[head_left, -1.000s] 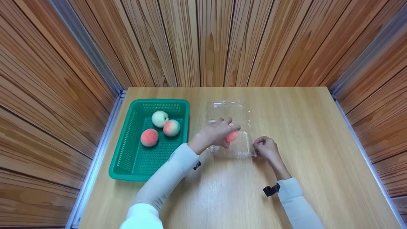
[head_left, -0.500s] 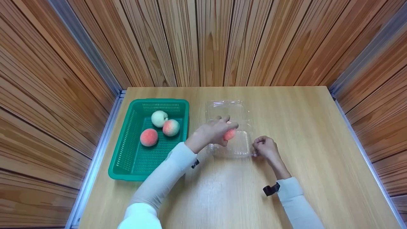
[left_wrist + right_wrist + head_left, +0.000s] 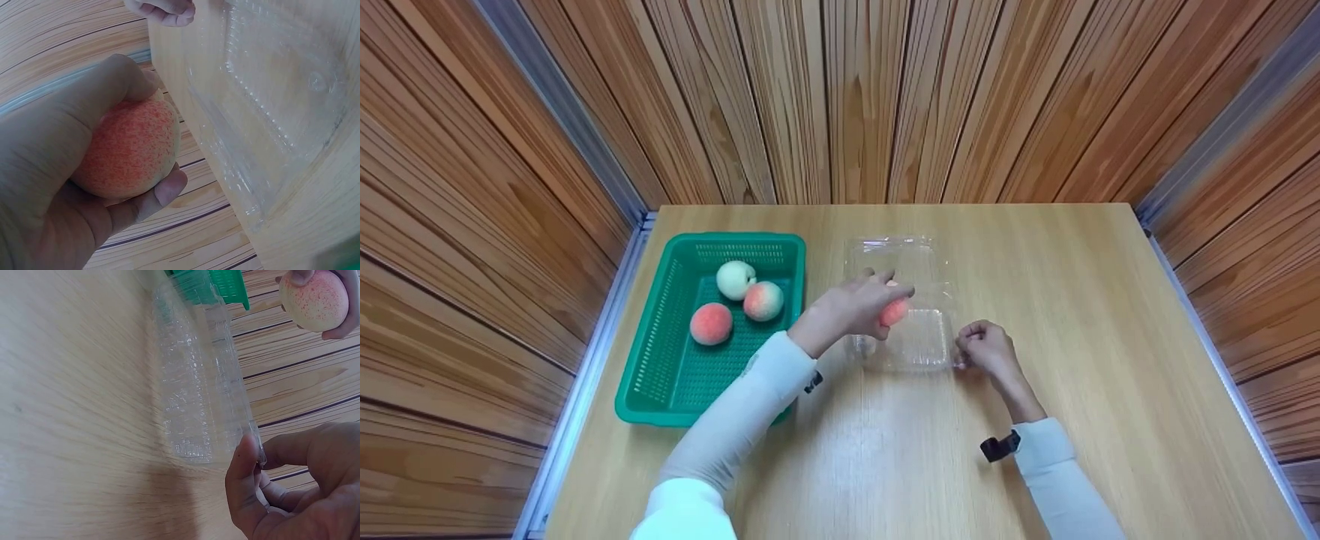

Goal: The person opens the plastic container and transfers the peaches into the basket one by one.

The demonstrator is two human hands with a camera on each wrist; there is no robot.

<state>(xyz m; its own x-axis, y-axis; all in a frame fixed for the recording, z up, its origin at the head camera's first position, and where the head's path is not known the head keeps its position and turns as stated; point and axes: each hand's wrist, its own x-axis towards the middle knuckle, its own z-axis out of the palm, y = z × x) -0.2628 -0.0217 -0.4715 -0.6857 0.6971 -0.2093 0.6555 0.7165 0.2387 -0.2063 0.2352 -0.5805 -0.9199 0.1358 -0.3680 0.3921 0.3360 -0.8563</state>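
Observation:
My left hand point(image 3: 851, 309) grips a pink-red peach point(image 3: 894, 311) above a clear plastic clamshell box point(image 3: 915, 345) whose lid point(image 3: 896, 256) lies folded back. In the left wrist view the thumb and fingers wrap round the peach point(image 3: 132, 149), and the box point(image 3: 270, 101) lies beyond it. With thumb and finger, my right hand point(image 3: 988, 349) pinches the box's near right corner. The right wrist view shows that pinch on the rim of the clear box point(image 3: 197, 377), with the peach point(image 3: 316, 299) held up off the table.
To the left stands a green basket point(image 3: 626, 409) with a pale peach point(image 3: 736, 280), a pink-and-white peach point(image 3: 763, 301) and a red peach point(image 3: 711, 324) in it. Wood-panelled walls point(image 3: 855, 97) close off the table's point(image 3: 1072, 285) back and sides.
Holding the peach, my left hand has drifted slightly left and a little toward the back over the box. The right hand has stayed at the box's corner.

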